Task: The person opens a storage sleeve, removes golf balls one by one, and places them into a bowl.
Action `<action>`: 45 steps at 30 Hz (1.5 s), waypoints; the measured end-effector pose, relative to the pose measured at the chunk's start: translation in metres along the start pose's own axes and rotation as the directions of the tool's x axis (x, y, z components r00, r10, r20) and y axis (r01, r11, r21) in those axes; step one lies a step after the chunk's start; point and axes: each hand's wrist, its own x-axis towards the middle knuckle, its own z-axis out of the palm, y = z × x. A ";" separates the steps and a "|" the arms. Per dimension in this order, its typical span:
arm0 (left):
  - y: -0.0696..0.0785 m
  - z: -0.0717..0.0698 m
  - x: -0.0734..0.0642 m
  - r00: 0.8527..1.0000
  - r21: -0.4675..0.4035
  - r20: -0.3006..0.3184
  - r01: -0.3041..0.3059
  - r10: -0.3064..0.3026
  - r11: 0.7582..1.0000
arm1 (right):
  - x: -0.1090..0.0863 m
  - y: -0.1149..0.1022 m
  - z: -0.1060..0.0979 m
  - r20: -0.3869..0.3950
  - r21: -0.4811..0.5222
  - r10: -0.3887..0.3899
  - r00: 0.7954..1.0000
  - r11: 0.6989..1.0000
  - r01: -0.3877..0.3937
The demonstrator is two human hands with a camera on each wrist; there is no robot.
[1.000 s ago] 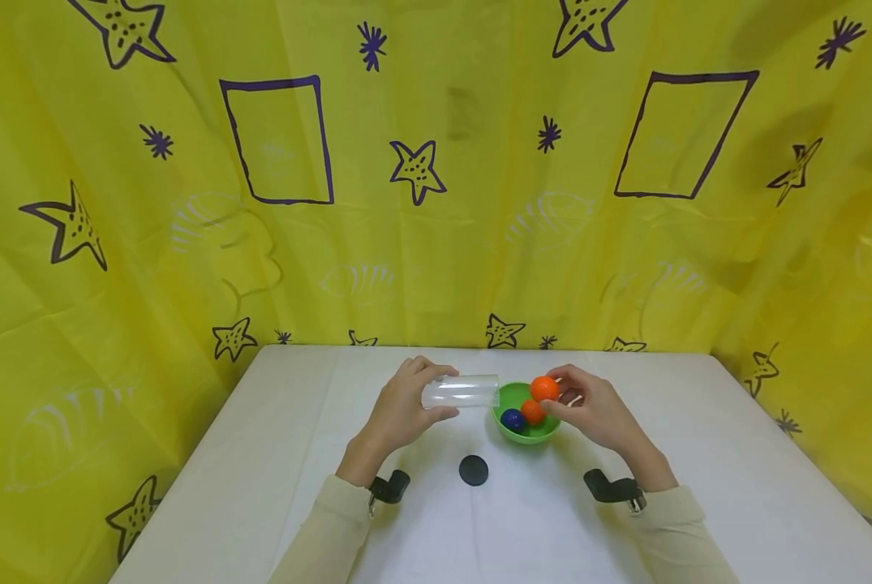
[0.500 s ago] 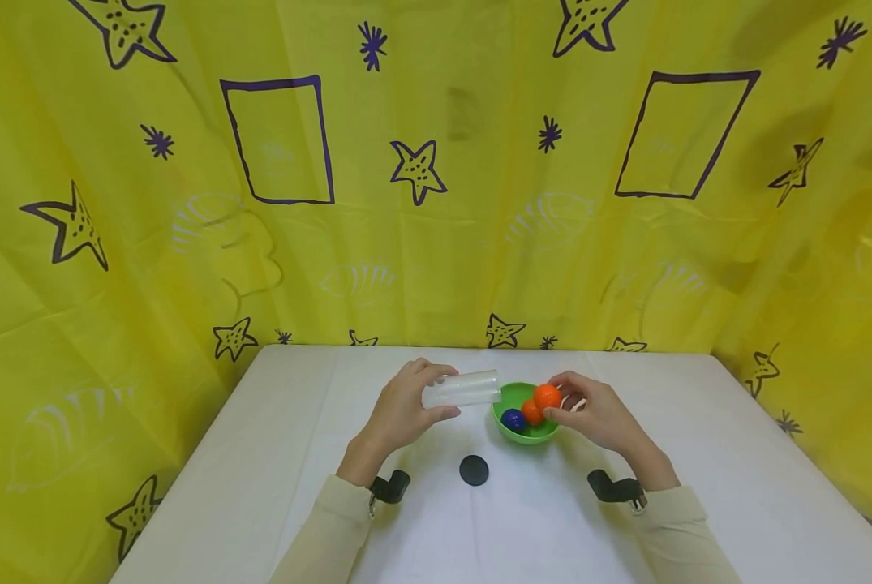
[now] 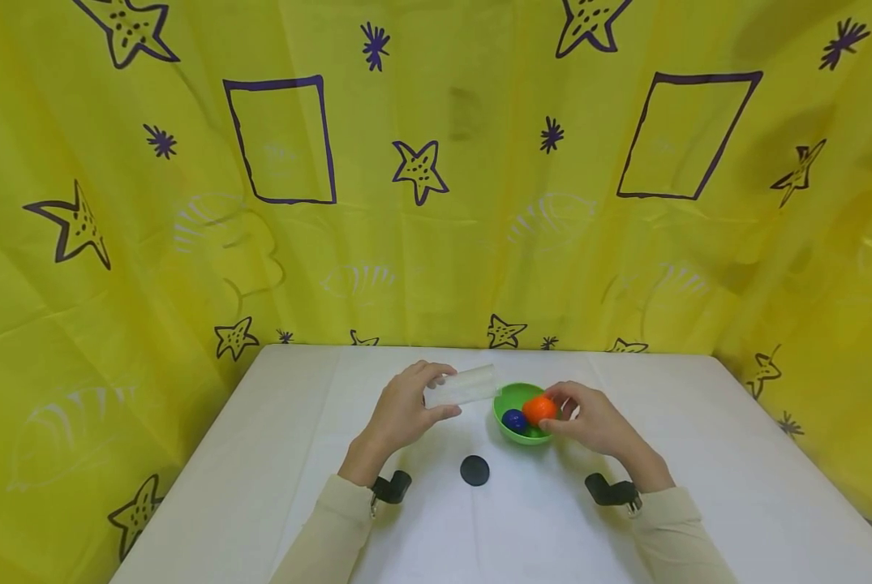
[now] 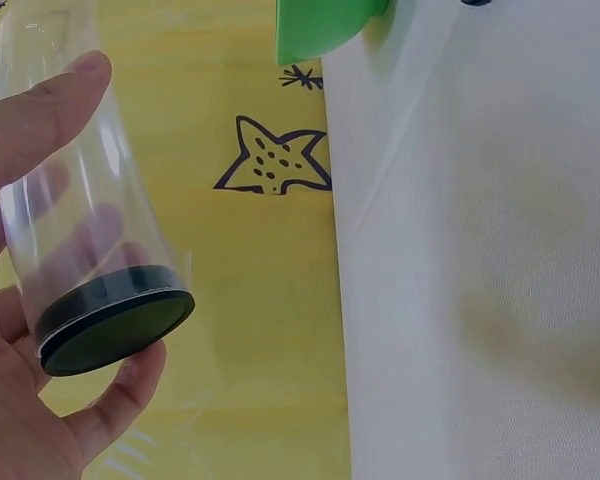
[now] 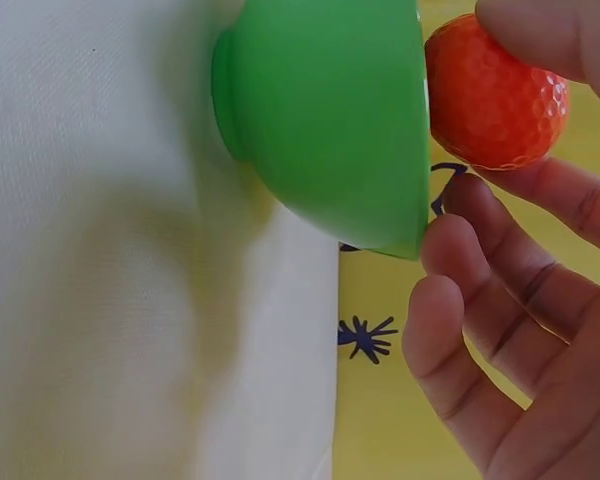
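Note:
In the head view my left hand (image 3: 405,407) grips a clear plastic tube (image 3: 470,384), tilted with its far end raised toward the bowl. A black cap (image 4: 115,320) closes the tube's near end; no ball shows inside. My right hand (image 3: 590,418) pinches an orange golf ball (image 5: 495,95) between thumb and fingers, right at the rim of a green bowl (image 5: 325,120). Inside the bowl lies a dark blue golf ball (image 3: 514,420). The held ball overlaps the spot where another orange ball lay in the bowl, hiding it.
A round black lid (image 3: 474,470) lies flat on the white-covered table (image 3: 260,487), in front of the bowl and between the wrists. Behind the table hangs a yellow curtain (image 3: 465,268) with drawn stars. Each wrist wears a black camera mount.
My right hand has lowered the orange golf ball toward the bowl, over the other orange ball. In my left hand the tube's far end has tipped upward a little.

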 end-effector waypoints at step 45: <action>-0.008 0.029 -0.002 0.982 -0.180 0.085 0.182 -0.169 0.967 | 0.000 0.001 0.004 0.003 -0.011 0.021 1.000 1.000 -0.021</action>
